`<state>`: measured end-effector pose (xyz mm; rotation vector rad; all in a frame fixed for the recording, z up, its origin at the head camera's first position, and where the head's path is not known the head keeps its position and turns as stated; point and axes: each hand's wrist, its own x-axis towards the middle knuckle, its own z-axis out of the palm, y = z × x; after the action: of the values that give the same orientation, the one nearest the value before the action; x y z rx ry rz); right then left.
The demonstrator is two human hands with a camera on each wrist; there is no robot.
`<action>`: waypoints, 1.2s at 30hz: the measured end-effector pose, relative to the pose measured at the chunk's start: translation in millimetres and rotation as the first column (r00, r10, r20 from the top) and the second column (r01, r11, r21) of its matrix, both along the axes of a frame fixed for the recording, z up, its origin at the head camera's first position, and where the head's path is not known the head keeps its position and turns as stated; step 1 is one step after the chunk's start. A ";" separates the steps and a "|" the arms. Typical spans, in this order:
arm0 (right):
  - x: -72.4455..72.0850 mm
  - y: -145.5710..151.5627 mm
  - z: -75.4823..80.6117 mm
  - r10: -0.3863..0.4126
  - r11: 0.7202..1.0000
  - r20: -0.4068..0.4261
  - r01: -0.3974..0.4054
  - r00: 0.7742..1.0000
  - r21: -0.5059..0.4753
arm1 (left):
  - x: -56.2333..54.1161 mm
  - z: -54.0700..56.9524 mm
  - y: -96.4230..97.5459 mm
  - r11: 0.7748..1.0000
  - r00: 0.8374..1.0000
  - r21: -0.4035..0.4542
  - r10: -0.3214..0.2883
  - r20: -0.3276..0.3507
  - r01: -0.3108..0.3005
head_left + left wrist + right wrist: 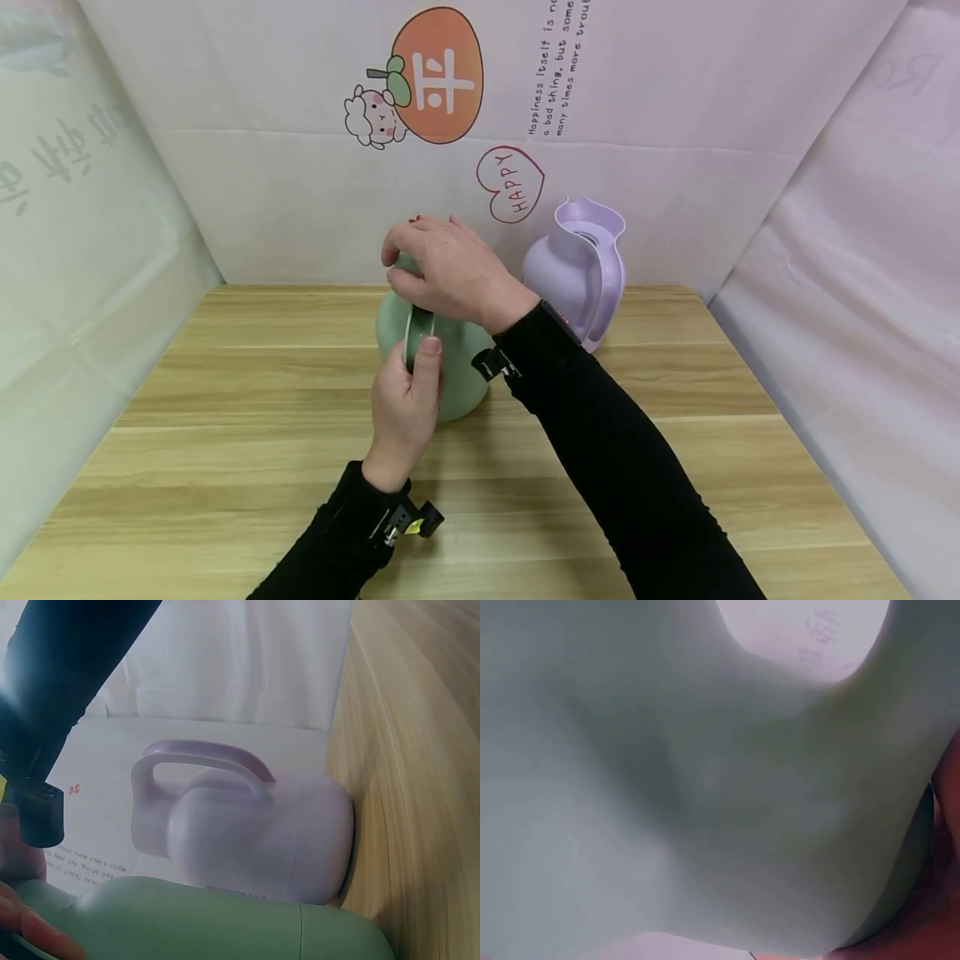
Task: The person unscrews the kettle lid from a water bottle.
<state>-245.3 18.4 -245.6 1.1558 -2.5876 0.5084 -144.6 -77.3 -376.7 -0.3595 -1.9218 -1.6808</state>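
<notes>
A pale green thermos jug (467, 379) stands upright on the wooden table, its handle facing me. My left hand (405, 400) grips that handle low down, with the thumb laid along its near side. Over the jug's top arches my right hand (459, 273), its thumb and fingers curled round the upper end and hiding most of it. In the left wrist view the green body (202, 922) lies along the bottom edge. The right wrist view is filled by the green jug's surface (705, 795), with part of the hand at the right edge.
A lilac jug (558, 279) with a flared rim and a handle stands behind the green one, to the right, near the back wall. White printed cloth (300, 208) rises behind and on both sides of the wooden table (262, 442).
</notes>
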 end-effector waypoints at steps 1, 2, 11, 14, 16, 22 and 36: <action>-0.6 0.5 0.0 0.007 1.000 0.002 -0.007 1.000 -0.001 | -0.1 -0.1 0.0 1.000 1.000 0.000 0.002 0.000 -0.002; -1.1 0.9 0.0 0.013 1.000 0.005 -0.013 1.000 0.000 | -0.3 -0.3 -0.1 1.000 1.000 0.000 0.003 0.000 -0.003; -7.1 5.3 0.5 0.066 0.998 0.055 -0.066 0.996 -0.003 | -1.6 -2.0 -1.0 1.000 1.000 0.000 0.000 0.003 0.000; -8.5 5.6 0.8 0.074 0.997 0.065 -0.074 0.995 -0.005 | -2.2 -2.7 -1.4 1.000 1.000 -0.002 -0.001 0.002 0.001; -9.1 5.6 0.9 0.078 0.997 0.062 -0.077 0.995 -0.009 | -1.8 -2.4 -1.3 1.000 1.000 -0.002 -0.001 0.002 0.001; -9.3 5.6 0.0 0.061 0.998 0.051 -0.061 0.997 -0.003 | -1.0 -2.1 -0.6 1.000 1.000 0.001 -0.003 -0.004 0.003; 26.2 -15.3 15.5 -0.364 0.926 -0.036 0.366 0.931 0.098 | -3.4 -5.0 -1.1 1.000 0.999 -0.017 0.019 -0.045 -0.019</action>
<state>-219.1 3.1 -230.1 0.6702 -2.7498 0.2825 -147.9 -78.4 -381.7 -0.3811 -1.9028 -1.6315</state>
